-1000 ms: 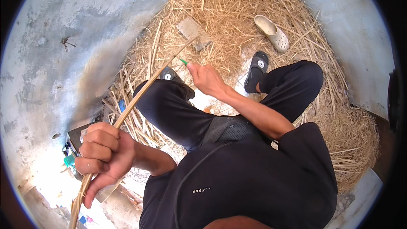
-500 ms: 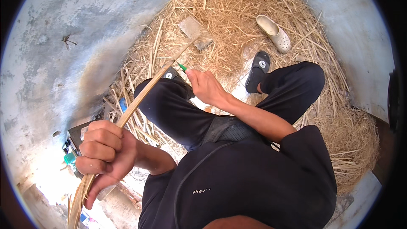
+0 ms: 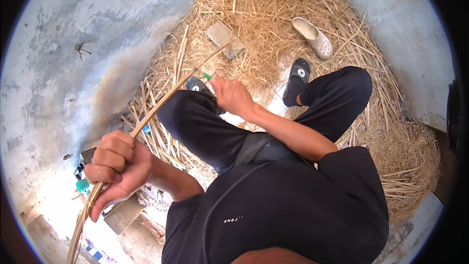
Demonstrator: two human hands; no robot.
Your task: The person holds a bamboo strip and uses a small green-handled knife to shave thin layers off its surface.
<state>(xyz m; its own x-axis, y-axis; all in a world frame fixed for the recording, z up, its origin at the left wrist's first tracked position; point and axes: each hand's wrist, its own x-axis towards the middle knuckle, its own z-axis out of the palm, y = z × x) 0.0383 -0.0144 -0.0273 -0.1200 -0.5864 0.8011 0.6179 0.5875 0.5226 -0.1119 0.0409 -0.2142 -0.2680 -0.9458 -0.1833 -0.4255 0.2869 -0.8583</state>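
My left hand (image 3: 117,161) is closed in a fist round a long, straw-coloured strip (image 3: 168,94) that looks like split bamboo. The strip slants from below the fist up to its thin far tip, over the fibre-covered floor. My right hand (image 3: 233,98) is closed round a small green-handled knife (image 3: 207,76), close to the strip's right side. Only a bit of the handle sticks out past the fingers, and the blade is too thin and blurred to make out. My bent knees lie below the strip.
Loose dry fibres and shavings (image 3: 273,10) cover the floor ahead. Among them lie a grey block (image 3: 219,34) and a beige clog (image 3: 313,37). Pale blue-grey walls (image 3: 88,29) rise at left and right. A green item (image 3: 82,185) sits beyond my left fist.
The strip has turned and looks narrower now. My left hand has shifted slightly toward the lower left. My right hand has moved a little left, with the knife still in it.
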